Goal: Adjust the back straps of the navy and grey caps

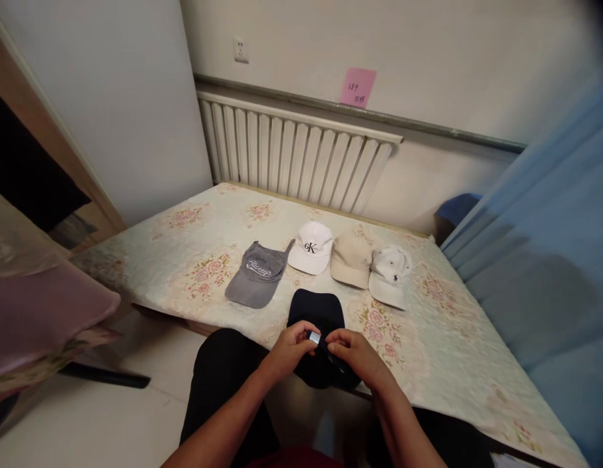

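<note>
A dark navy cap (315,312) lies at the near edge of the bed, its back end hanging toward me. My left hand (290,348) and my right hand (354,354) both pinch the cap's rear strap, with a small silver buckle (314,337) showing between the fingertips. Behind it, a row of caps rests on the floral bedspread (457,338): a grey cap with script lettering (257,281), a white cap with a black logo (311,247), a beige cap (350,260) and a white cap with small dots (389,275).
A white radiator (291,156) runs along the wall behind the bed, with a pink note (358,87) above it. A blue curtain (549,260) hangs at the right. A pink pillow (38,312) sits at the left. My dark-trousered knees are below the bed edge.
</note>
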`<action>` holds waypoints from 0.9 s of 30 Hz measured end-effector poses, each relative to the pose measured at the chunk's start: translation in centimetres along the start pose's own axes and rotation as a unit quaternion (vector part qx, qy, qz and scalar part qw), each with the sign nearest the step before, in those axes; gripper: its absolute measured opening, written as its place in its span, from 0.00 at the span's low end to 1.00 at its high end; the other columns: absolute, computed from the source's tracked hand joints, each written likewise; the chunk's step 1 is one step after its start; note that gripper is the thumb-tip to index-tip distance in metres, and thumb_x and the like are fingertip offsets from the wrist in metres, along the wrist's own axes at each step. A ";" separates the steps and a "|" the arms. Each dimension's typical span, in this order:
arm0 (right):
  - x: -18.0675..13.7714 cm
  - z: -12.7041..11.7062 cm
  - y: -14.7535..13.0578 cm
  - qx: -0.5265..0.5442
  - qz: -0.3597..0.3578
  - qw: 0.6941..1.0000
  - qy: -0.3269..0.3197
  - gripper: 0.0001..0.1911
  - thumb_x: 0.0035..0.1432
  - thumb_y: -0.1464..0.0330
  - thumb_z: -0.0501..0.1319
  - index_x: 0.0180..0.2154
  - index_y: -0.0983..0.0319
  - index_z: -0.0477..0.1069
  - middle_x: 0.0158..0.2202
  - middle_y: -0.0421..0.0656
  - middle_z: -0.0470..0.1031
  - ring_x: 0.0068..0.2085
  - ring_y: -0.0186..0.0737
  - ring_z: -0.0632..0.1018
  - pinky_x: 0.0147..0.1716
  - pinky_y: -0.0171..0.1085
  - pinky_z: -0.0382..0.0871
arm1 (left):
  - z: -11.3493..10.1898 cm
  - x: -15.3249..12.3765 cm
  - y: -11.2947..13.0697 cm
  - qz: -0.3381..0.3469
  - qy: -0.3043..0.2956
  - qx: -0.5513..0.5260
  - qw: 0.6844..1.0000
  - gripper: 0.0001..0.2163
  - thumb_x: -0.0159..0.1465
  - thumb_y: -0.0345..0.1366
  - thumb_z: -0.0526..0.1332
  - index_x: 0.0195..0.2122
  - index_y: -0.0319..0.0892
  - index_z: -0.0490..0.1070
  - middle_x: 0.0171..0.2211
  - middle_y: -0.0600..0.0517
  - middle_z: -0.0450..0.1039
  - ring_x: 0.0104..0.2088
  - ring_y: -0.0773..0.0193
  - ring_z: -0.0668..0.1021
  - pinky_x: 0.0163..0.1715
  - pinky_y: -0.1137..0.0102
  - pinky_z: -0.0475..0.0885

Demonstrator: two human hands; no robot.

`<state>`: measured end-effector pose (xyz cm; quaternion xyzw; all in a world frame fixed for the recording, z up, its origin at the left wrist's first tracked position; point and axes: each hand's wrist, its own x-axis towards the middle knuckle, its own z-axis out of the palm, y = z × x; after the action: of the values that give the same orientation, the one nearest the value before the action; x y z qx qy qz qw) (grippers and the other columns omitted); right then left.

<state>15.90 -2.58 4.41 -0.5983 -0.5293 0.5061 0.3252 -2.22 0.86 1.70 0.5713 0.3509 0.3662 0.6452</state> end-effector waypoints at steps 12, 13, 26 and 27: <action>0.6 0.8 -0.5 0.026 -0.003 0.999 -0.021 0.04 0.49 0.68 0.58 0.25 0.61 0.68 0.18 0.36 0.73 0.22 0.33 0.72 0.25 0.33 0.61 | 0.1 -0.2 0.3 -0.007 -0.020 -0.020 1.000 0.09 0.53 0.30 0.59 0.37 0.39 0.69 0.26 0.56 0.69 0.27 0.70 0.71 0.30 0.74 0.63; 0.6 0.9 -0.4 0.027 -0.003 0.999 -0.022 0.04 0.49 0.68 0.58 0.25 0.61 0.68 0.17 0.36 0.72 0.22 0.33 0.72 0.25 0.33 0.61 | 0.1 -0.2 0.3 -0.008 -0.018 -0.013 1.000 0.10 0.53 0.30 0.60 0.37 0.39 0.69 0.26 0.57 0.69 0.27 0.70 0.71 0.29 0.74 0.63; -0.1 0.2 -1.2 -0.006 -0.015 0.999 -0.045 0.05 0.49 0.69 0.59 0.31 0.61 0.71 0.23 0.38 0.76 0.24 0.32 0.71 0.25 0.33 0.59 | -0.6 -0.1 0.0 -0.008 -0.004 0.012 1.000 0.10 0.54 0.31 0.60 0.39 0.40 0.69 0.24 0.56 0.70 0.26 0.69 0.72 0.28 0.74 0.62; -0.4 -0.1 -1.1 -0.013 -0.014 0.999 -0.051 0.06 0.49 0.69 0.59 0.31 0.61 0.71 0.24 0.38 0.76 0.24 0.32 0.71 0.24 0.32 0.58 | -0.6 -0.1 0.0 -0.006 0.000 0.015 1.000 0.10 0.54 0.31 0.60 0.39 0.40 0.69 0.24 0.56 0.70 0.26 0.69 0.72 0.28 0.74 0.62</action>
<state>15.73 -2.69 5.53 -0.5689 -0.5596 0.5243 0.2972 -2.78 1.10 1.65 0.5794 0.3594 0.3569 0.6385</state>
